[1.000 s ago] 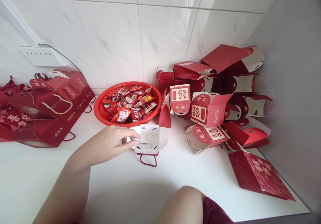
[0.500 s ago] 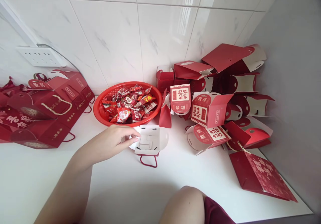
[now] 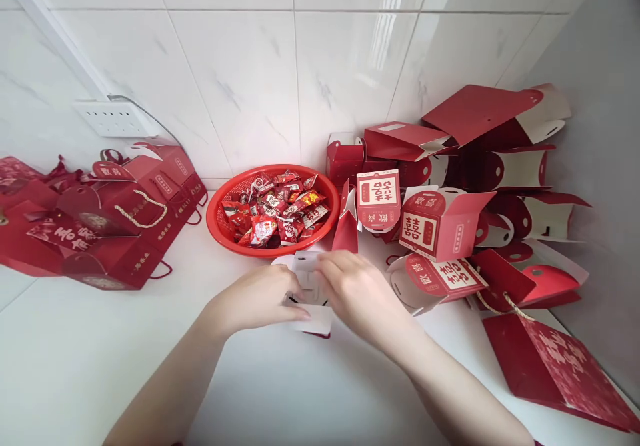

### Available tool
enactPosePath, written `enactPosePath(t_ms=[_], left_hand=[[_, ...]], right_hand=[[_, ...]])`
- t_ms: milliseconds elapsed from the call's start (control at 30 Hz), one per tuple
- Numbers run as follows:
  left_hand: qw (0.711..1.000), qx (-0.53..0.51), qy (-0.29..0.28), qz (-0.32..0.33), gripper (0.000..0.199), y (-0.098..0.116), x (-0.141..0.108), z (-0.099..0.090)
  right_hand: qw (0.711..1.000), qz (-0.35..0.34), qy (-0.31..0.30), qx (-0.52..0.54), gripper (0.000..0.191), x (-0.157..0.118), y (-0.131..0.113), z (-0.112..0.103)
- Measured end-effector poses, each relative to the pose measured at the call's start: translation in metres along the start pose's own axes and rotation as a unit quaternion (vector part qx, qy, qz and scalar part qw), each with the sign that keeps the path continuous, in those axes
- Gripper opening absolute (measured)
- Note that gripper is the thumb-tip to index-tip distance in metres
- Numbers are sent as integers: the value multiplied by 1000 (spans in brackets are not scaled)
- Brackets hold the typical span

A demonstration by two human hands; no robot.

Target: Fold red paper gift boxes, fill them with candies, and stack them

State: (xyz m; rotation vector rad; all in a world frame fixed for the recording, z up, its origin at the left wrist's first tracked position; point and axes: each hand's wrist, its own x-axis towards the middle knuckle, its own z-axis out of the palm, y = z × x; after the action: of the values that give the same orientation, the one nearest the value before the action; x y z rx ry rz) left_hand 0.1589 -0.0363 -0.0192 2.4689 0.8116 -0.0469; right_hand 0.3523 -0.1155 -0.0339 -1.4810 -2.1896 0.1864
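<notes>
An open box (image 3: 313,319) with a white inside stands on the white counter, just in front of a red plastic basket (image 3: 213,223) of wrapped candies (image 3: 270,209). My left hand (image 3: 265,297) is at the box's left side, thumb over the near flap and fingers at the inner edge, closed on it. On the right side, my right hand (image 3: 353,286) has its fingers bent together over the box's edge and covers the right flap. Its fingertips are partly blurred.
Red paper boxes (image 3: 425,223) crowd the right side, with a red bag (image 3: 560,366) near the right wall. Red gift bags (image 3: 115,233) stand at the left. A socket panel (image 3: 115,119) with a cable is on the tiled wall behind.
My right hand has come up from the lower edge to the box's right side. My left hand has shifted onto the near-left part of the box. The whole view has shifted somewhat.
</notes>
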Motion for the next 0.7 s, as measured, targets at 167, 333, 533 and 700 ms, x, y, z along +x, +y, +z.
enactPosePath(t_ms=[167,333,533,700], left_hand=[[997,6,-68,28,13,6,6,9],[995,25,-87,43,15,16,5,14],[990,103,-46,79,25,22,6,26],[988,149,-39,19,22,26,1,26]], right_hand=[[994,10,-12,-110,28,16,28,21],[975,63,-144,-159,19,17,25,21],[964,45,-205,-162,23,29,26,32],[966,49,-198,-156,23,49,19,33]])
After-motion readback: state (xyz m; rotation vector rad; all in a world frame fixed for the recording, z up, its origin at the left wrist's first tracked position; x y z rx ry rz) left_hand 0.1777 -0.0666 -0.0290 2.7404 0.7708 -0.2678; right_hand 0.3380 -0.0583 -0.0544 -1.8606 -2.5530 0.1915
